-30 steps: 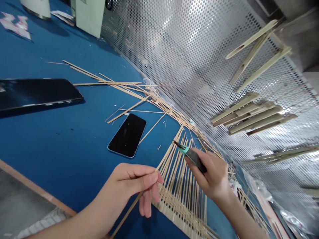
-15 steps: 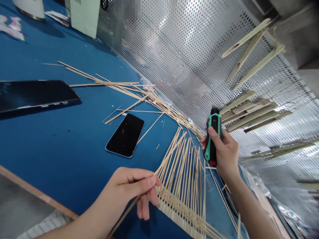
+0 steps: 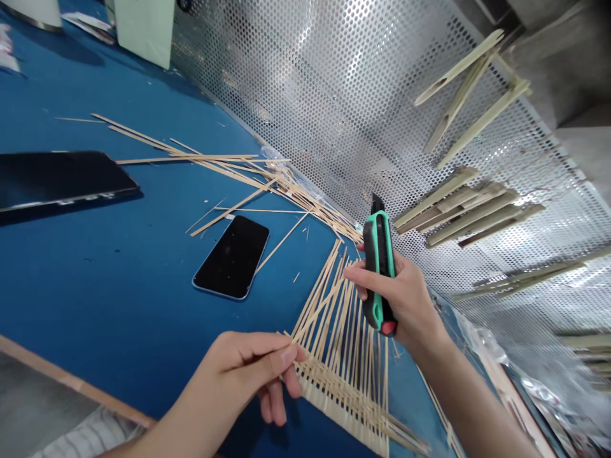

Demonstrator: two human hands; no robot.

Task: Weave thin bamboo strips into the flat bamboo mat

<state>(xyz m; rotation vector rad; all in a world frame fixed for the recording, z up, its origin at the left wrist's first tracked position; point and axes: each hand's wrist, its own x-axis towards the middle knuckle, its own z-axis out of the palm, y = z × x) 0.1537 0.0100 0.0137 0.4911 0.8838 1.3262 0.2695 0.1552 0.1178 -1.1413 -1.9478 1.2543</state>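
My right hand [image 3: 408,299] is wrapped around a green and black utility knife [image 3: 377,270], its dark blade pointing up and away over the table. Below the knife lies a partly woven bamboo mat [image 3: 341,397], with a tight band along its near edge and loose strips fanning upward. At the mat's left corner, my left hand [image 3: 255,366] pinches a thin bamboo strip [image 3: 305,326] between thumb and forefinger. The strip's end inside the fingers is hidden. My right thumb and fingertips are close to the upper ends of the fanned strips; contact cannot be made out.
A phone [image 3: 232,257] lies left of the mat, and a larger dark device [image 3: 62,181] farther left. Loose bamboo strips [image 3: 229,166] run along a perforated metal panel [image 3: 305,83], where split bamboo pieces [image 3: 477,219] rest. A pale green box [image 3: 143,28] stands at the back.
The knife has moved left over the fanned strips and turned, showing more blade. My left hand stays pinched at the mat's corner; the strip tail below it no longer shows. The view shifted slightly.
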